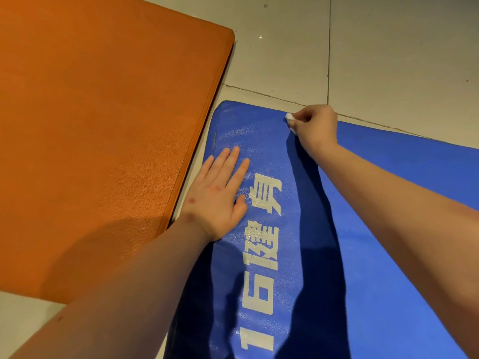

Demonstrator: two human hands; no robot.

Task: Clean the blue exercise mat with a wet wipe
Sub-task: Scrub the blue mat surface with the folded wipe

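An orange mat [98, 141] lies on the tiled floor [388, 47] at left. Beside it, the blue exercise mat [388, 229], printed with white characters, stretches to the right. The left hand [220, 195] presses flat on it, fingers straight and together. The right hand [315, 125] pinches a crumpled white wet wipe [289, 118] against the mat's far edge.

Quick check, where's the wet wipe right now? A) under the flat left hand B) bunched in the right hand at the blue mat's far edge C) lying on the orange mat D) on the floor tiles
B: the right hand grips the white wet wipe at the far edge of the blue mat.
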